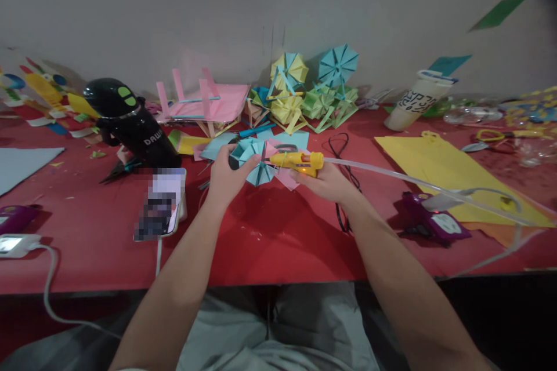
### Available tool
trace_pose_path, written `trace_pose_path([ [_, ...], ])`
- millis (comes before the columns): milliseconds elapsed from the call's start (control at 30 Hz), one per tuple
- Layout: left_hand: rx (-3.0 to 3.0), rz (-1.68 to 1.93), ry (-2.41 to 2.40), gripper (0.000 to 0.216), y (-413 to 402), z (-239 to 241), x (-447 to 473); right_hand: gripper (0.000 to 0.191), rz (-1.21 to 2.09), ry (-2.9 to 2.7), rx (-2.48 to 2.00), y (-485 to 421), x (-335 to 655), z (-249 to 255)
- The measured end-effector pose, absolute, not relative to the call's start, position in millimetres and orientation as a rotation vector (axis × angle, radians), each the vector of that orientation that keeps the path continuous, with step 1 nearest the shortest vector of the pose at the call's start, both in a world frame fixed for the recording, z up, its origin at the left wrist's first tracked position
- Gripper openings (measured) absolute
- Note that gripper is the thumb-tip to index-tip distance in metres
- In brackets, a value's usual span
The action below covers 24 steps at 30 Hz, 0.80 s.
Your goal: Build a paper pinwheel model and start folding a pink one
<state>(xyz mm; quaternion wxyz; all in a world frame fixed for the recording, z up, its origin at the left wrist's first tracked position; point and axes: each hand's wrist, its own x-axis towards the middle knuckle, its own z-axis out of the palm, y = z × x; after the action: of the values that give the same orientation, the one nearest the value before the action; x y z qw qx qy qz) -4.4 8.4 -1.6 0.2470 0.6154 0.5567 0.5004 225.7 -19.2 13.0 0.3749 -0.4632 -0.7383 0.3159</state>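
In the middle of the head view, my left hand (228,174) is closed on a light-blue folded-paper umbrella (261,174), its pleated face turned toward me. My right hand (324,181) grips a yellow hot glue gun (298,161) with a small orange light on its body. The gun's nozzle points left and reaches the umbrella's centre; whether it touches the paper I cannot tell. A long clear glue stick (387,171) runs out of the gun's back to the right. Pink and light-blue paper pieces lie behind and below both hands.
Folded-paper umbrellas (289,72) and a pink paper table (221,103) stand along the wall. A black bottle (141,133) and a phone (163,203) are on the left. Yellow paper sheets (429,171), a purple power adapter (435,217) and a cup (415,101) are on the right.
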Motion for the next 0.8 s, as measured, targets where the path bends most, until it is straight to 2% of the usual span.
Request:
trace_pose_path([
  [800,1.692,1.398,1.498,0.048,7.1,0.0,-2.2,0.035,0.677,-1.984,-1.362,-23.1,223.6,8.7],
])
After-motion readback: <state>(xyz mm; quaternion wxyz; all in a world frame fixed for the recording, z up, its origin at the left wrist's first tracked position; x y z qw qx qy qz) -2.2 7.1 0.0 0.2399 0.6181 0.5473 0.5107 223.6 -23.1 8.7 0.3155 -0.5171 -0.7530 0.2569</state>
